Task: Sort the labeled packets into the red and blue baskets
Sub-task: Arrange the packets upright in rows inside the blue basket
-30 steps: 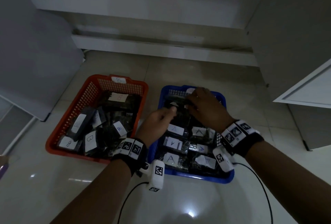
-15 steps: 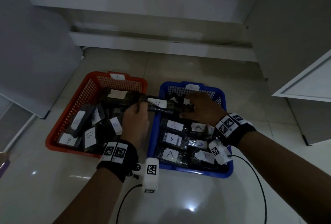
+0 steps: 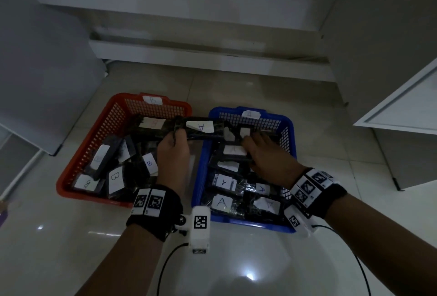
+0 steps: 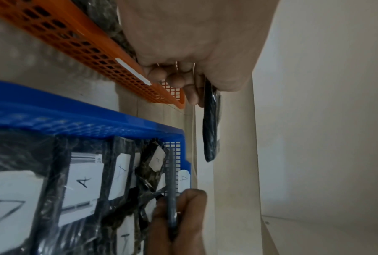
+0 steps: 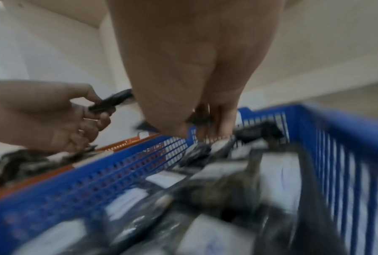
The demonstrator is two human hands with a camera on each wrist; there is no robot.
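The red basket [image 3: 71,184] on the left holds dark packets labelled B. The blue basket [image 3: 289,134] on the right holds packets labelled A. My left hand [image 3: 173,151] grips one end of a dark packet labelled A [image 3: 199,127], held level above the gap between the two baskets. The left wrist view shows that packet [image 4: 210,129] edge-on under my left hand's fingers [image 4: 179,81]. My right hand [image 3: 264,156] is inside the blue basket near its back. There it pinches a thin packet [image 4: 171,189] that stands on edge.
Both baskets sit on a glossy tiled floor [image 3: 236,272]. A white cabinet [image 3: 402,111] stands to the right and a grey panel [image 3: 42,71] to the left. A low white ledge [image 3: 201,56] runs behind the baskets. Cables trail from my wrist cameras toward me.
My left hand lifted the A packet from the back of the blue basket and carried it left over the gap. My right hand drew slightly back inside the blue basket.
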